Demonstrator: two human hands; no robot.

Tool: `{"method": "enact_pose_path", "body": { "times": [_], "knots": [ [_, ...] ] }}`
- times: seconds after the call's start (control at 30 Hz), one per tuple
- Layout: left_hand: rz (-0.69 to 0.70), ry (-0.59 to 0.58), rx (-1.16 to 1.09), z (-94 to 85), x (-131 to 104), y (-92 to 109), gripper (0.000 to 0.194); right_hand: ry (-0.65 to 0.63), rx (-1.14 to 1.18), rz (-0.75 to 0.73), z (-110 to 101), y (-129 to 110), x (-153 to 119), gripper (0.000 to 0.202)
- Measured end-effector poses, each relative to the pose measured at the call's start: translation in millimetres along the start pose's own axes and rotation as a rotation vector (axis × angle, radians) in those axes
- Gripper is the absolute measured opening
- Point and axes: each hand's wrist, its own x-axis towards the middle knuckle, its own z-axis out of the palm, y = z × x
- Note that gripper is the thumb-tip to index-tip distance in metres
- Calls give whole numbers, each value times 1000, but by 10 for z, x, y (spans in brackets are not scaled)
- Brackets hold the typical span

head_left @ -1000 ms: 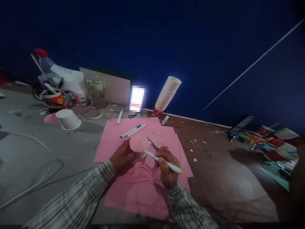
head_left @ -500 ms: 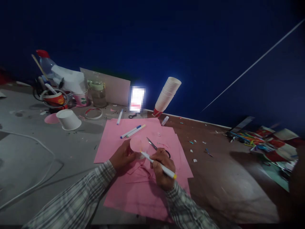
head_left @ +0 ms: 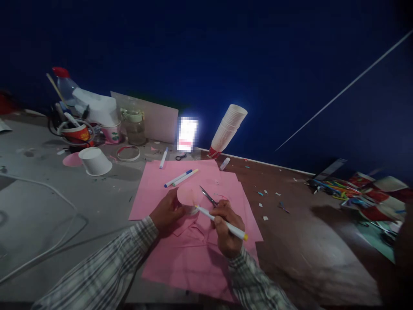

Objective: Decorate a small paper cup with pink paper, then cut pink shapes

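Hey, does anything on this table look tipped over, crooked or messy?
Yes. The cup stack leans hard to the right instead of standing straight, a white cup lies on its side at left, and paper scraps litter the table.

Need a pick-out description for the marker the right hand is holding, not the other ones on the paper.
Start at the big pink paper sheet in the table's middle. The right hand at its near edge grips a white marker with a yellow end cap, tip at a small pink-wrapped cup. The blue-capped marker beside another farther up lies loose.
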Motion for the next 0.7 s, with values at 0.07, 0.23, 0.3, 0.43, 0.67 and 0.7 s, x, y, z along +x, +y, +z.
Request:
{"method": "enact_pose_path", "body": {
  "times": [0.07, 0.23, 0.3, 0.43, 0.67, 0.7],
  "knots": [
    [6, -24, -5, -3, 4, 9, 41, 38, 35, 8, -8, -2, -3, 19],
    [-14, -30, 17, -6, 5, -4, 36, -30, 49, -47, 20, -4, -22, 18],
    [-6, -23, 2, -6, 3, -19, 33, -66, 28, -91, 41, -9, -26, 15],
    [-14, -20, -5, -6, 2, -23, 32, -89, 2, -118, 64, -14, -21, 16],
    [23, -37, 0, 4, 5, 56, 32, -71, -56, -107, 75, 12, -17, 16],
    [17, -30, 9, 3, 5, 52, 32, -70, -65, -100, 75, 16, -18, 15]
  ]
}}
